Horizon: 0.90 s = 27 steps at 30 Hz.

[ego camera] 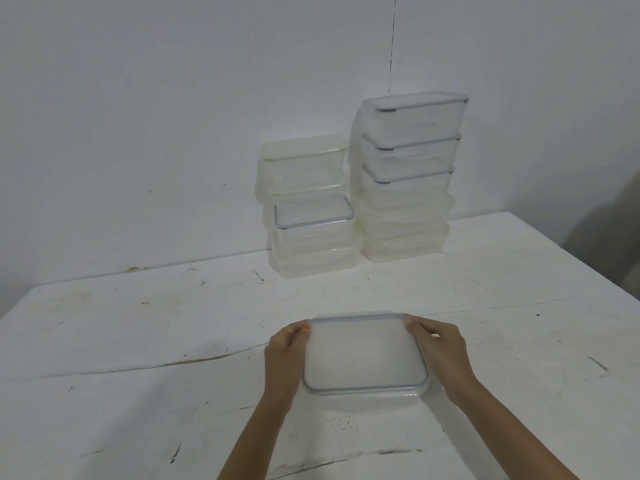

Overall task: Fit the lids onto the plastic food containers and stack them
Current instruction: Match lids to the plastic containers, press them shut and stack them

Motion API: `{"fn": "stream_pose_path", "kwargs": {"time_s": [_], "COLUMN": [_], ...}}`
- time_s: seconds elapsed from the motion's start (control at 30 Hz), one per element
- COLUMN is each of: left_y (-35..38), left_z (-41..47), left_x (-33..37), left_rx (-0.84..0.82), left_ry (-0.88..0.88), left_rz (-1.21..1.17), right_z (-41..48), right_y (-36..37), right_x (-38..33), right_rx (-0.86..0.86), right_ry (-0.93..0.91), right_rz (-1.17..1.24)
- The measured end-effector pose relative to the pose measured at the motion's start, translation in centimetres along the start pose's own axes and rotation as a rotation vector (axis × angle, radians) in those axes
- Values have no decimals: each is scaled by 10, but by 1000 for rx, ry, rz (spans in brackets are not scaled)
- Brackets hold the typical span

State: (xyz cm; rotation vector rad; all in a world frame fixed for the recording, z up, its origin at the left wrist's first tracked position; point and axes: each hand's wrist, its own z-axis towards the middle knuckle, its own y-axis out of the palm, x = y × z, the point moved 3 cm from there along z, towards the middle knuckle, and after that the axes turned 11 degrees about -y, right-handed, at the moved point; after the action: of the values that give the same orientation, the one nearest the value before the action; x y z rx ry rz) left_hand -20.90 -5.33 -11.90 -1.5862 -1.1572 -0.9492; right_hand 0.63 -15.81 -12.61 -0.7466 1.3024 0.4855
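Here, a clear plastic container [381,400] is gripped between two bare hands, with a translucent, grey-rimmed lid [363,355] seated on top of it. The left hand [285,358] is wrapped along the container's left side, its fingers curled over the lid's rim up to the far left corner, and a thin ring [289,330] is worn on one finger. The right hand [441,356] is set against the opposite side in the same way, its fingers curled round the far right corner of the lid. The container is thus enclosed directly between the two palms, touching both, with only its shallow near wall seen below the lid's edge. Whether it is resting on the white, scuffed table [138,341] beneath the hands or is raised slightly off it cannot be told; its edges are a little blurred. Well beyond the fingertips, against a plain white wall [138,116], two piles of lidded containers are stood side by side. The shorter pile [308,216] is placed ahead of the left hand, and the taller pile [405,181] is placed ahead of the right hand, just beside the first. Grey-rimmed lids are seen on the upper containers of the taller pile, and pale yellowish lids on others.
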Motion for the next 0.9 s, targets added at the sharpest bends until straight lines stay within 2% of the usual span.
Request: {"fn": "stream_pose_path", "kwargs": {"time_s": [0.27, 0.33, 0.37, 0.43, 0.5, 0.57, 0.63, 0.7, 0.8, 0.9], "left_y": [12, 8, 5, 2, 1, 0, -2, -4, -3, -2], "left_z": [-6, -8, -11, -19, -26, -26, -24, -22, -21, -19], "left_x": [-3, 0, 4, 13, 15, 5, -6, -14, -18, -18], "left_rx": [131, 218, 252, 146, -139, -324, -356, -361, -326, -289], "left_ry": [103, 218, 349, 632, 764, 838, 915, 934, 999, 1058], "left_rz": [3, 71, 125, 255, 433, 641, 745, 742, 774, 798], "right_z": [-6, -5, -7, -13, -23, -33, -37, -38, -36, -36], "right_y": [13, 10, 6, 2, 1, 5, 9, 12, 13, 14], "right_x": [4, 1, -5, -25, -37, -35, -19, -10, -5, -2], "right_rx": [4, 41, 70, 54, -177, -500, -691, -690, -657, -584], "right_ry": [-92, -187, -308, -631, -853, -879, -871, -916, -919, -1000], "right_rz": [-135, -259, -387, -581, -596, -606, -718, -792, -783, -782]}}
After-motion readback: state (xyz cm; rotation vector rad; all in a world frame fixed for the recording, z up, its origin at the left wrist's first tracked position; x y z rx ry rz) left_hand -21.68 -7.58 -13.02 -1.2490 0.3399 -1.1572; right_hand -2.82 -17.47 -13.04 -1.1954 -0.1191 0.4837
